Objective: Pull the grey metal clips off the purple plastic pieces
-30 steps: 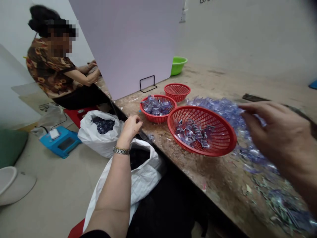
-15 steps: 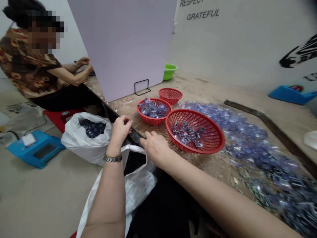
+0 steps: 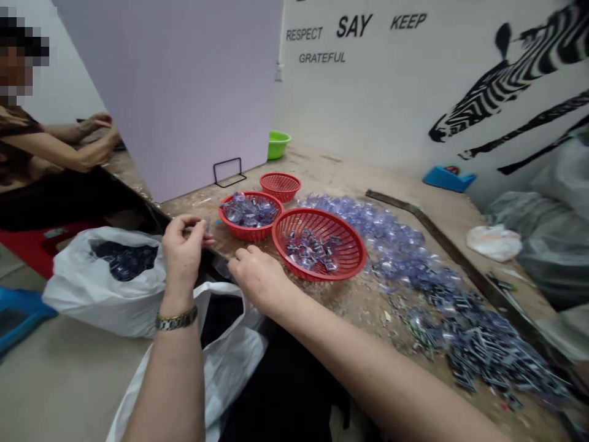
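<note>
My left hand (image 3: 184, 248), with a watch on its wrist, is raised over the table's front edge. Its thumb and fingers pinch a small clear plastic piece (image 3: 207, 226). Lower and to the right, my right hand (image 3: 257, 276) rests at the edge with its fingers curled together; what they hold, if anything, is hidden. Just beyond it stands a large red basket (image 3: 354, 252) of small clear and dark plastic parts (image 3: 313, 248). A smaller red basket (image 3: 251, 233) of clear purplish pieces (image 3: 248, 210) sits behind my left hand. Below both hands hangs an open white sack (image 3: 239, 350) with dark contents.
Clear purplish parts (image 3: 368, 221) and dark strips (image 3: 492, 344) lie heaped on the right. Another red basket (image 3: 280, 186) and a green basin (image 3: 278, 145) stand behind. A white sack (image 3: 105, 307) of dark pieces is at left. A co-worker (image 3: 59, 147) sits beyond the panel (image 3: 184, 92).
The view has turned to the right, so everything sits further left in it. A clear piece now shows at my left fingertips. My right hand stays by the table edge.
</note>
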A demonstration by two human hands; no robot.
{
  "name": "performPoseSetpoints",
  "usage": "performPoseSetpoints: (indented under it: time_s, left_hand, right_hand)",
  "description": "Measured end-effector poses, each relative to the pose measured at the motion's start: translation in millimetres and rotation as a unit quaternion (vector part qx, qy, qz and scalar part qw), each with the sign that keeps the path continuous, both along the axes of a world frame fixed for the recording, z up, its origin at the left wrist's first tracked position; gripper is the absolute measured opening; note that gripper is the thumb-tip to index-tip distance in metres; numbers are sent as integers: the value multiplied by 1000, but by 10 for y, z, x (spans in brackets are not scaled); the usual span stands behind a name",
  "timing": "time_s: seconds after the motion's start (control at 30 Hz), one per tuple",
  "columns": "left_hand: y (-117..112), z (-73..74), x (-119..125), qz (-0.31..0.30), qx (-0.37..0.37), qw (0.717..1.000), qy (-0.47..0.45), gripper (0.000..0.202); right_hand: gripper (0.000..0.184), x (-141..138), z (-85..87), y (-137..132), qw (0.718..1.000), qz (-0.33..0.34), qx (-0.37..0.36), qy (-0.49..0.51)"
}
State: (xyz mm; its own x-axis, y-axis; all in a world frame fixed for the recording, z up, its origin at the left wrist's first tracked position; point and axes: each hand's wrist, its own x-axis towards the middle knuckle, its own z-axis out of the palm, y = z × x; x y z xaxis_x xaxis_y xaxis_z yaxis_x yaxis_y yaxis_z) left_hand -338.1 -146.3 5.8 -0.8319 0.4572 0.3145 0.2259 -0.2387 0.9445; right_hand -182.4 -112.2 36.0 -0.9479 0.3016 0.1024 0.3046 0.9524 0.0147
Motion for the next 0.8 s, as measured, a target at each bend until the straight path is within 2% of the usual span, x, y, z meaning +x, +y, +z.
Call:
performPoseSetpoints:
  time_s: [0.13,0.23,0.33,0.43,0.5,0.6,0.7,0.8]
  left_hand:
    - [99,149,254,-40,81,996,-11,18]
    - [242,207,498,-90,67,994,21,22]
    - [388,216,742,-138,-21,983,119,24]
    - [479,214,940,-153,-82,949,265,20]
    - [498,225,1060,-141,-72,930,332,16]
    - [474,272,1288,-143,-12,924,354,12]
    - [425,299,1622,-254,40,903,345,11]
    - [390,234,2005,-393,68,851,341,13]
  right_hand:
    - [26,317,400,41,997,-23,25,63]
    - [24,583,542,215,992,-75,42,92]
    - [22,826,512,430,984,-131,38,117]
    - [24,1089,432,626,970,-178,4,167]
    - [23,1312,389,782,955,-209,-8,212]
    - [22,1724,326,1117,931,-264,-14,250]
    - [24,2142,240,1520,909,-341,-19,238]
    - [27,2437,133,1860,890,-413,-36,190]
